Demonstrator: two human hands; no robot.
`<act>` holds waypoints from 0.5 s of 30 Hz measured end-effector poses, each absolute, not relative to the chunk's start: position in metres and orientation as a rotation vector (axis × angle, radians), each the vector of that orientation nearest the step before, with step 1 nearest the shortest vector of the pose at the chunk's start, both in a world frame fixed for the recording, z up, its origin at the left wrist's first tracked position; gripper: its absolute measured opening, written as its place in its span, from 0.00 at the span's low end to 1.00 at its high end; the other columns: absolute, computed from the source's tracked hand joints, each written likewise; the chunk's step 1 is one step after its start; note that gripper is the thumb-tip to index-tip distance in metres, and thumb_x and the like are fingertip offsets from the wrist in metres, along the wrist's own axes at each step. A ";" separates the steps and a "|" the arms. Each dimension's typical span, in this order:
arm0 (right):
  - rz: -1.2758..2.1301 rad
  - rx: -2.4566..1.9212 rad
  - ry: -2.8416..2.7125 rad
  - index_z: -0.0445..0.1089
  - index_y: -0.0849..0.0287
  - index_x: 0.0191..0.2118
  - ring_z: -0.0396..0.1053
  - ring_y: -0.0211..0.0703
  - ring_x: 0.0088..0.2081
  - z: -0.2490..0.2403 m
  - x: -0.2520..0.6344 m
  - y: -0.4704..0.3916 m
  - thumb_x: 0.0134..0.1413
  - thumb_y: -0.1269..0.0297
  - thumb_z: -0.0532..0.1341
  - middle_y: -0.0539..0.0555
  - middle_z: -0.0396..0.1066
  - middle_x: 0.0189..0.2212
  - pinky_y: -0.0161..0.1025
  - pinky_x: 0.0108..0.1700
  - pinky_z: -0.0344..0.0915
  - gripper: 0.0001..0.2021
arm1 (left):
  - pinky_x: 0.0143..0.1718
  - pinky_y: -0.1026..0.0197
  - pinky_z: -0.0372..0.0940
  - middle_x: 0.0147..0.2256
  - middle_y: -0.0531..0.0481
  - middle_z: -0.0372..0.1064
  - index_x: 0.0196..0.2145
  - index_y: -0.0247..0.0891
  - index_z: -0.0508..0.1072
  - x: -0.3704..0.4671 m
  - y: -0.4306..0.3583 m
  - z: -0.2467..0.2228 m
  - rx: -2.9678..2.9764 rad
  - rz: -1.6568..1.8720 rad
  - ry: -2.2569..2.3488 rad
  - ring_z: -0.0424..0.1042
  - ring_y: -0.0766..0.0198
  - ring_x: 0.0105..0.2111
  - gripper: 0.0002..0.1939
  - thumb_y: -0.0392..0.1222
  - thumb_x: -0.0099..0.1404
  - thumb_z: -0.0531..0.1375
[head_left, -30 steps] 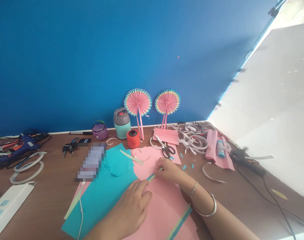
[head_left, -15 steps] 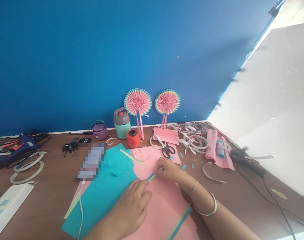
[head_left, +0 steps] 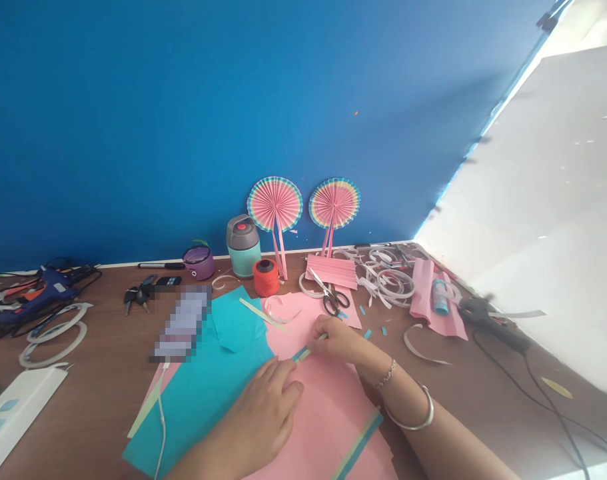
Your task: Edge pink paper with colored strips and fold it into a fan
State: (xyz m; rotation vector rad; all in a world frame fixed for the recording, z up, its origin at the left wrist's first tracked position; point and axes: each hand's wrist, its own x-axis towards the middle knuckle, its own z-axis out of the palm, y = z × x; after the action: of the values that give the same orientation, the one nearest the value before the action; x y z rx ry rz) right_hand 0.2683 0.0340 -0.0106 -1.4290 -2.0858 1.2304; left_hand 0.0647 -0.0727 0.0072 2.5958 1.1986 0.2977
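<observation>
Right hand (head_left: 337,341) pinching paper strip (head_left: 302,355), left hand (head_left: 264,415) hiding part, its grip unclear

- You are at a papercraft work table, a brown wood-look tabletop (head_left: 93,400) set against a blue wall (head_left: 183,120); home or small studio, the view cannot tell you which
- Craft signs before you: pink paper (head_left: 333,407) and teal paper (head_left: 218,387) spread out; scissors (head_left: 328,291); a red-orange thread spool (head_left: 266,278); blue offcuts (head_left: 368,334) scattered to your right
- Made pieces: a pleated paper fan (head_left: 275,205) and a second fan (head_left: 335,203), both upright at the wall
- Workshop touches: a blue glue gun (head_left: 53,293) to your left; tangled white strips (head_left: 396,283); a power strip (head_left: 20,413)
- Personal touches: keys (head_left: 142,295); a lidded flask (head_left: 244,247); a purple cup (head_left: 199,262)
</observation>
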 end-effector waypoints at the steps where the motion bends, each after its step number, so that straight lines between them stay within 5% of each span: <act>1: 1.226 -1.439 -2.089 0.67 0.61 0.23 0.66 0.40 0.34 -0.010 0.268 0.034 0.43 0.64 0.60 0.52 0.67 0.33 0.35 0.37 0.62 0.06 | 0.52 0.45 0.61 0.49 0.41 0.61 0.39 0.38 0.67 0.065 -0.073 0.008 2.596 0.294 1.197 0.61 0.52 0.51 0.13 0.26 0.58 0.52; 15: 1.173 -1.468 -2.117 0.67 0.61 0.23 0.65 0.38 0.32 -0.014 0.266 0.035 0.43 0.65 0.59 0.51 0.66 0.31 0.33 0.35 0.61 0.05 | 0.55 0.45 0.59 0.50 0.41 0.62 0.41 0.37 0.67 0.065 -0.073 0.009 2.601 0.296 1.196 0.61 0.52 0.51 0.14 0.26 0.57 0.52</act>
State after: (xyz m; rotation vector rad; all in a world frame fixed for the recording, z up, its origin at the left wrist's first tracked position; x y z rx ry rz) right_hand 0.2663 0.0345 -0.0143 -1.4681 -2.1172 1.1725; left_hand 0.0647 -0.0728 0.0086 2.6007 1.1956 0.2961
